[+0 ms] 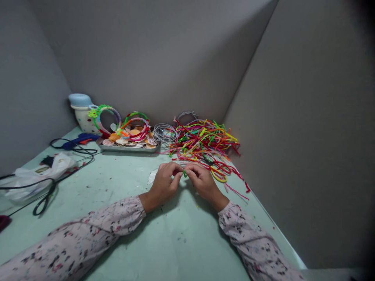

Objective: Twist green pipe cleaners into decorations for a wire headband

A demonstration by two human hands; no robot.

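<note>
Small green piece (185, 174), pinched between two hands

Item: one short green piece, seemingly fuzzy stem, held just above the table (187, 234), near its middle. The left hand (165, 180) and the right hand (201, 180) met there almost tip to tip, each with thumb and forefinger pressed together on it. The double pinch presumably kept so slight a thing steady; the remaining fingers were curled, their grip on anything else impossible to tell.

Stock: a tangled heap of coloured stems (205, 136), loose beyond the right hand, probably left there for easy reach. Beside it, a coil of pale wire (165, 132).

Containers:
- Shallow metal tray (129, 149), filled with shells (123, 141). Two wrapped hoops (136, 113) stood among them, perhaps propped upright to spare their shape; a flowered hoop (94, 113) leaned at the tray's left end.
- Cream jar (83, 119) with blue lid (80, 100), closed; contents hidden.
- White plastic bag (35, 177), slumped at left, contents unclear, a black cable (55, 181) lying across it.
</note>
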